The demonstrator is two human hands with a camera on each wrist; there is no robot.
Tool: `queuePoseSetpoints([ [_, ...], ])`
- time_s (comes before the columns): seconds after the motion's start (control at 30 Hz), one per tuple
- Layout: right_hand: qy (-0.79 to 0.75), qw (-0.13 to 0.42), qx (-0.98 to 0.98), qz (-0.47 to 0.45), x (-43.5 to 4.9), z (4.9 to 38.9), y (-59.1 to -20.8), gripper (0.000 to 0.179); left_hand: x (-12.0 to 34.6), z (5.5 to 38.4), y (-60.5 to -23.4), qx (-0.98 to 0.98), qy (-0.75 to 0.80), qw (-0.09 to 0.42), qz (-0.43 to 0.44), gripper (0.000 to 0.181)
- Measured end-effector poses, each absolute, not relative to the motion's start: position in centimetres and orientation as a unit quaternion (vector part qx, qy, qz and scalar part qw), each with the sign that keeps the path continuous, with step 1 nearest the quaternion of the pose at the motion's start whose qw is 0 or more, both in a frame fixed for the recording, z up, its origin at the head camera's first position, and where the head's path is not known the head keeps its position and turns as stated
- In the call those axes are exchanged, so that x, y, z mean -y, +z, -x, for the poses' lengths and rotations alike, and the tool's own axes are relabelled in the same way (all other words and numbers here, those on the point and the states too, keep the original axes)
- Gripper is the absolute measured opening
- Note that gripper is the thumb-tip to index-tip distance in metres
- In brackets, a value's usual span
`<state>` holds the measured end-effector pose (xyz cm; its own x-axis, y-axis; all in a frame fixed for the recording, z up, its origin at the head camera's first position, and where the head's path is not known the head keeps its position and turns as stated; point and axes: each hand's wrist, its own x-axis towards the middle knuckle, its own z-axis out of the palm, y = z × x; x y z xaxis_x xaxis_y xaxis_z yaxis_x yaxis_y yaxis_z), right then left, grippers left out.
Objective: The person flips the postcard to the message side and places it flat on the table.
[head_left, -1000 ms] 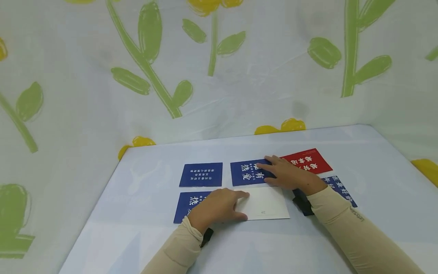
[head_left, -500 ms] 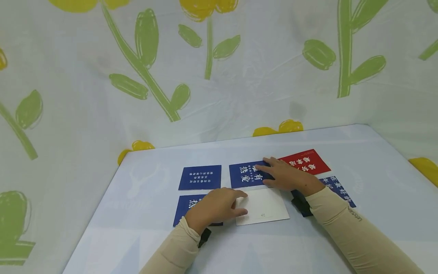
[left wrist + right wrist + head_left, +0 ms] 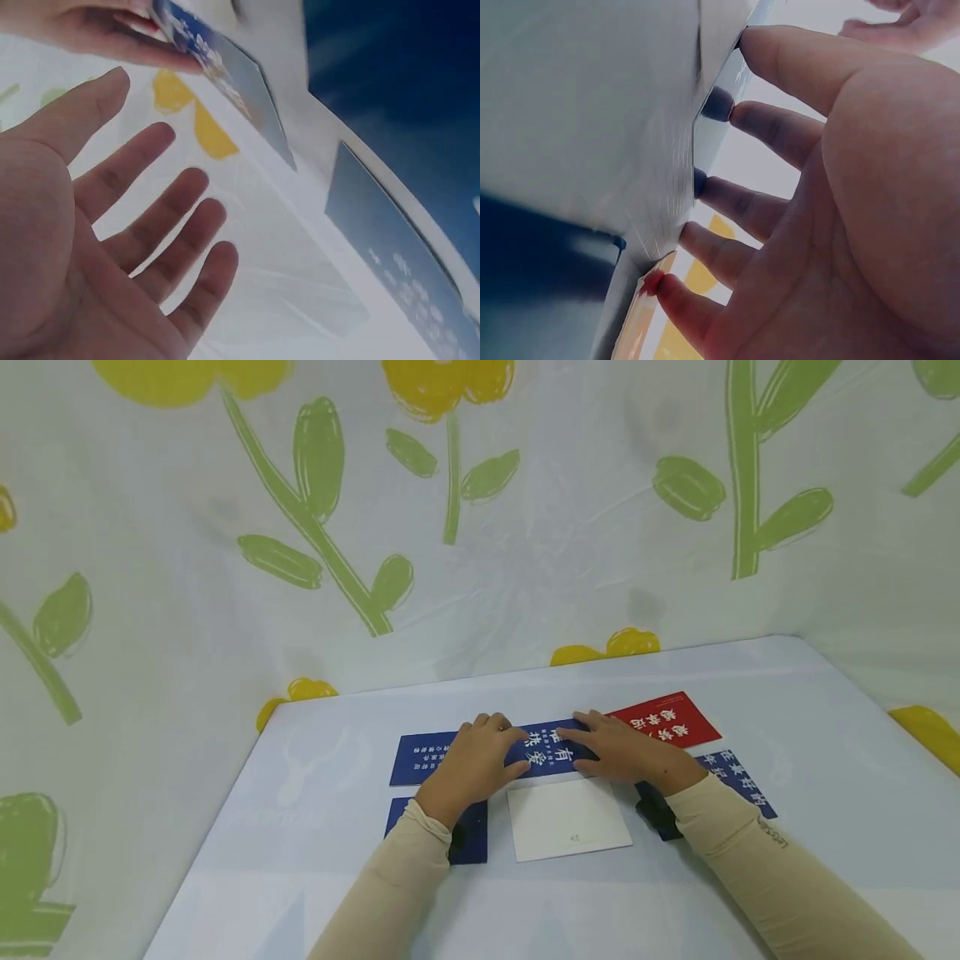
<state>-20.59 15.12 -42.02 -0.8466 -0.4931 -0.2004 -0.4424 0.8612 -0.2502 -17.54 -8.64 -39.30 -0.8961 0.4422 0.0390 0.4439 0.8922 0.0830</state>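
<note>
My right hand (image 3: 626, 747) rests its fingertips on the right part of a blue card (image 3: 543, 758) with large white characters. In the right wrist view its fingers (image 3: 739, 202) are spread, tips against a glossy surface. Reaching in from the left, my left hand (image 3: 476, 760) is over the far left blue card (image 3: 416, 762), its thumb and index finger by the left edge of the middle card. The left wrist view shows this hand (image 3: 135, 225) with spread fingers and nothing in them. Part of the far left card is hidden under the left hand.
A white card (image 3: 570, 820) lies in front of the middle card. Another blue card (image 3: 472, 839) is partly under the left wrist. Beyond the right hand are a red card (image 3: 671, 720) and a blue card (image 3: 738, 781). A flowered cloth (image 3: 540, 568) hangs behind the table (image 3: 300, 860).
My left hand has lifted off the white card and moved away from me to the middle blue card's left edge. The right hand stays on that card.
</note>
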Motion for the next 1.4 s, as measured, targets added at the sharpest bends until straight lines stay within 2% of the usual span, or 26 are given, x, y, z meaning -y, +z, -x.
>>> queuePoseSetpoints([
  [0.13, -0.097, 0.131, -0.956, 0.245, -15.2, 20.5, -42.2, 0.067, 8.2, 18.3, -39.7, 0.975, -0.054, 0.002, 0.217, 0.049],
  [0.53, -0.097, 0.126, -0.958, 0.24, -15.1, 20.4, -42.2, 0.066, 8.2, 19.3, -41.2, 0.982, -0.043, -0.07, 0.17, 0.066],
  [1.1, -0.103, 0.11, -0.96, 0.235, -14.7, 20.7, -42.1, 0.067, 8.9, 19.9, -41.8, 0.982, -0.041, -0.086, 0.161, 0.07],
  [1.4, -0.104, 0.103, -0.964, 0.221, -14.7, 20.6, -42.2, 0.081, 8.9, 19.4, -41.8, 0.983, -0.05, -0.083, 0.159, 0.07],
])
